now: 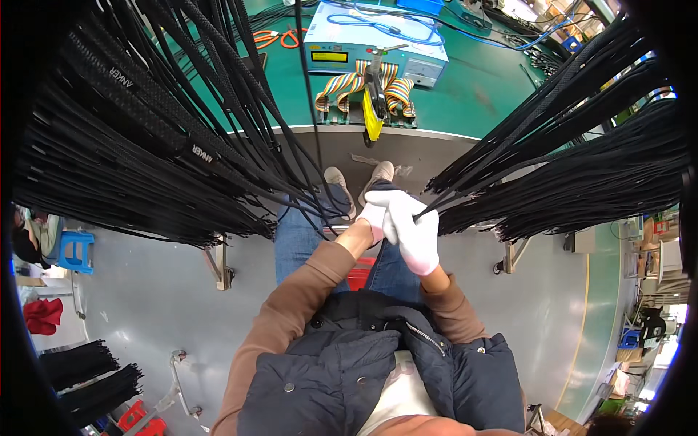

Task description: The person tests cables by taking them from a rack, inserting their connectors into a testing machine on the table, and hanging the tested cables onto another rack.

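Note:
My two hands meet in front of my knees, both in white gloves. My right hand (416,227) lies across the fingers of my left hand (374,220), so most of the left fingers are hidden. A black braided cable (465,190) runs from the right-hand bundle down to my right hand, whose fingers are bent around it. To the left hangs a thick mass of black cables (138,138); a few strands come close to my left wrist. On the right is another bundle of black cables (582,185).
Ahead stands a green-topped bench (465,102) with a light-blue tester box (349,43), rainbow ribbon cables (398,93), a yellow-and-black clamp-like fixture (374,116) and orange-handled pliers (289,38). A blue stool (75,251) is at the left. Wheeled racks carry the cables.

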The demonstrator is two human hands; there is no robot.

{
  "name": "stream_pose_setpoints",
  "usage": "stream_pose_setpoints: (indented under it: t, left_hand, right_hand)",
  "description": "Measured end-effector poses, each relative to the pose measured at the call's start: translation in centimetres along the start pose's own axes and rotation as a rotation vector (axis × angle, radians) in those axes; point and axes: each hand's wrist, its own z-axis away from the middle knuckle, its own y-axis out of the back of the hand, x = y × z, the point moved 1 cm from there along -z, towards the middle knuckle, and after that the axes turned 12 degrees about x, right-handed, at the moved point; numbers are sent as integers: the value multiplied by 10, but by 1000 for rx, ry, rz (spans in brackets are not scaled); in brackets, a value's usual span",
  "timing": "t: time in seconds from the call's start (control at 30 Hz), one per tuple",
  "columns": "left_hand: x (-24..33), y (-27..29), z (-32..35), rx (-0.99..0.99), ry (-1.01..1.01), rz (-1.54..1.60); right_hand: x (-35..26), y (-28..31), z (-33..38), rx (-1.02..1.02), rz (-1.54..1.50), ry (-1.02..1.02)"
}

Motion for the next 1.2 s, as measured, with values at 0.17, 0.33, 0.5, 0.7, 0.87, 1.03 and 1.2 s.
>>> stream_pose_setpoints:
  t: [0.17, 0.33, 0.5, 0.7, 0.87, 1.03, 1.2]
  left_hand:
    - [3, -5, -8, 1, 17, 28]
    - [10, -2, -7, 5, 30, 63]
    - [13, 6, 17, 24, -281, 86]
    - [-3, -4, 23, 10, -603, 71]
    - [0, -1, 28, 70, -902, 34]
    - [37, 4, 44, 168, -835, 70]
    - [82, 10, 54, 208, -746, 223]
  right_hand:
    - [-28, 5, 20, -55, -98, -227]
    - [-56, 5, 36, -158, 32, -29]
    - [-38, 38, 15, -259, 603, 647]
    - [76, 60, -46, 132, -75, -367]
    - [70, 20, -78, 123, -522, -549]
    - [53, 15, -79, 179, -481, -274]
    - [34, 8, -80, 259, -88, -87]
